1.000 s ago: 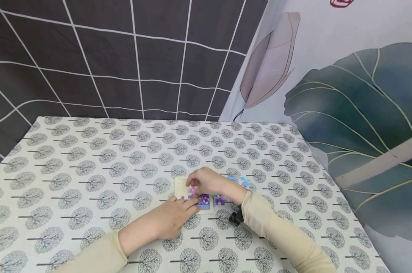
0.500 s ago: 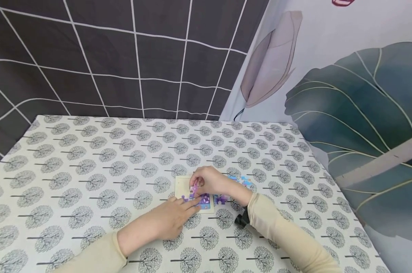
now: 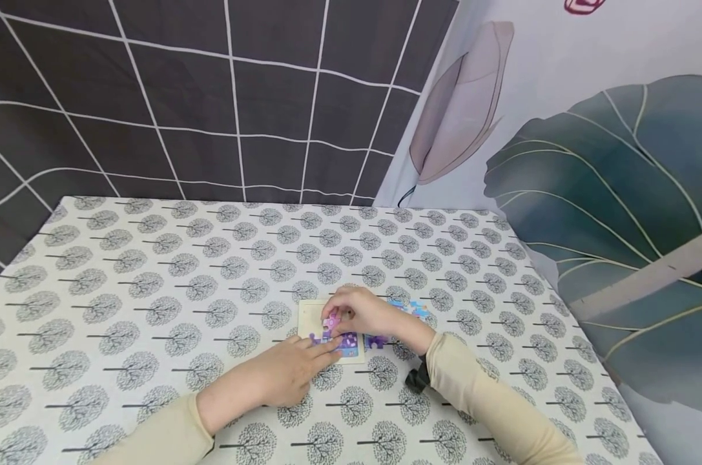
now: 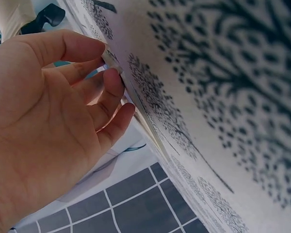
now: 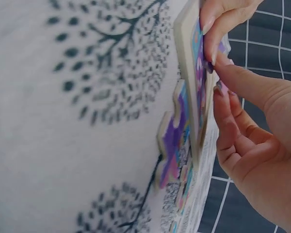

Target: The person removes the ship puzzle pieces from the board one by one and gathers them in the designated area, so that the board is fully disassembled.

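A cream puzzle board [image 3: 310, 316] lies on the table, with purple and blue pieces [image 3: 349, 349] set in its near part. My left hand [image 3: 287, 371] rests along its near left side, fingers extended over the pieces. The left wrist view shows that hand's palm side [image 4: 53, 116], fingertips at the board's edge [image 4: 148, 128]. My right hand [image 3: 365, 313] pinches a pink-purple puzzle piece [image 3: 330, 323] between thumb and fingers over the board's middle. In the right wrist view the right hand [image 5: 262, 131] largely hides that piece; whether it is seated cannot be told.
Just right of the board are a loose purple puzzle piece [image 3: 376, 341] and several blue ones [image 3: 411, 309], partly behind the right wrist. A tree-print cloth [image 3: 182, 265] covers the table. A dark checked curtain [image 3: 269, 97] hangs behind it.
My right hand has shifted slightly right, and its fingers have changed position around the pink-purple puzzle piece, showing more of it. My left hand stays nearly in place on the board.
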The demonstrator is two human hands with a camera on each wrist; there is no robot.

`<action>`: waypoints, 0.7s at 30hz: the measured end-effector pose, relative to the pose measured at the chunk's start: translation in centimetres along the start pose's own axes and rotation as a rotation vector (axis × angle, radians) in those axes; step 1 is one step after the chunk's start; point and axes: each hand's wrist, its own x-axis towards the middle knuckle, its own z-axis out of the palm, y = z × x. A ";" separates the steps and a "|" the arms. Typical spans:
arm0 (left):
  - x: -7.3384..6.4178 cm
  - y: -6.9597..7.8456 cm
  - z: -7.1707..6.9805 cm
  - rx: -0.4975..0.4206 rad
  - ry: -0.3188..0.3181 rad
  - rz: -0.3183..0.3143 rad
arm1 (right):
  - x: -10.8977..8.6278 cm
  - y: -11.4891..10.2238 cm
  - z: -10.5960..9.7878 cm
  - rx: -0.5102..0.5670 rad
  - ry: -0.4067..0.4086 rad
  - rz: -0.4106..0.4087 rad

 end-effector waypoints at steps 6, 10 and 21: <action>0.0 0.1 -0.1 0.008 0.003 0.006 | -0.3 -0.1 -0.1 -0.015 0.011 -0.010; 0.0 0.1 0.0 0.021 0.010 0.007 | -0.3 -0.3 -0.3 -0.049 0.006 -0.024; -0.1 0.1 0.1 0.012 0.004 0.003 | -0.8 -0.2 -0.2 0.047 0.047 -0.020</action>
